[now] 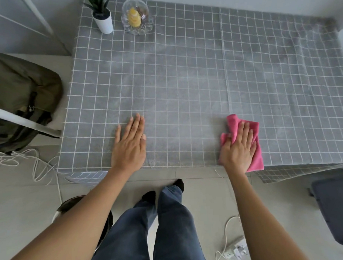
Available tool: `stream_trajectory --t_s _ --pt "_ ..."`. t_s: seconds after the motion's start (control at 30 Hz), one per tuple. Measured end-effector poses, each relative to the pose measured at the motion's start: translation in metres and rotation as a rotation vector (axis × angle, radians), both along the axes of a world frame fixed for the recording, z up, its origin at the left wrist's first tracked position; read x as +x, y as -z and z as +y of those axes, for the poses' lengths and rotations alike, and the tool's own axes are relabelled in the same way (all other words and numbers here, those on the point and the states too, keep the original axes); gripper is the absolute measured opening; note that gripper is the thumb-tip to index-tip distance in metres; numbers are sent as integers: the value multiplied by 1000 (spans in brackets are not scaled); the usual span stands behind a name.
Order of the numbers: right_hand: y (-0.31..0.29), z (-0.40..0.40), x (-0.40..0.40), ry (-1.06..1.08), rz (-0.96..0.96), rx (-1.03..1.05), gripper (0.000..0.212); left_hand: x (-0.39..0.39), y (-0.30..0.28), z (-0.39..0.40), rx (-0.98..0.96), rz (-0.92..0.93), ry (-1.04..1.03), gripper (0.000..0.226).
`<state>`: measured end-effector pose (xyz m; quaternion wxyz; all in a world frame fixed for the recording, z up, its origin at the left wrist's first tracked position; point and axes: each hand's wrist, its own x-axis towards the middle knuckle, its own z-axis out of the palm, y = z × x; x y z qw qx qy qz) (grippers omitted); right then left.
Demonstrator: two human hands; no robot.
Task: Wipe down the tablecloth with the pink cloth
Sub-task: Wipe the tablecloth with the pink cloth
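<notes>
A grey tablecloth [188, 75] with a white grid covers the whole table. Near its front edge, right of centre, lies a crumpled pink cloth [257, 155]. My right hand [237, 148] lies flat on top of it, palm down, pressing it onto the tablecloth, with the thumb tucked into a fold. My left hand [129, 145] rests flat on the bare tablecloth near the front edge, fingers together and holding nothing. Pale smeared patches show across the middle of the tablecloth.
A potted spiky plant [102, 14] and a glass dome with a yellow object [136, 16] stand at the back left corner. An olive backpack [20, 99] sits left of the table. White cables [35, 163] and a power strip [238, 250] lie on the floor.
</notes>
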<state>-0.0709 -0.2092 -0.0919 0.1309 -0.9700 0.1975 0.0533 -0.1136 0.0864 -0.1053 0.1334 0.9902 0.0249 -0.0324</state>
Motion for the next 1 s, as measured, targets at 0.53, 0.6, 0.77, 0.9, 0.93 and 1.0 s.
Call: stream_trajectory --t_s 0.53,0.6,0.77,0.9,0.93,1.0 --pt "-1 114 -33 -598 12 25 69 0 0 -1 -2 -25 4 55" --pt "2 79 -19 -558 43 -38 65 -1 1 -1 -3 -14 0 54" --pt "2 -5 7 -235 40 -49 58 -1 3 0 -4 -11 -4 54" --pt "1 13 9 -29 -5 2 66 -1 3 -1 -5 -17 -7 55" --pt "0 26 9 36 -8 3 67 -1 3 -1 0 -19 -7 55" --pt "-1 54 8 72 6 -3 67 0 3 -2 6 -19 -7 55"
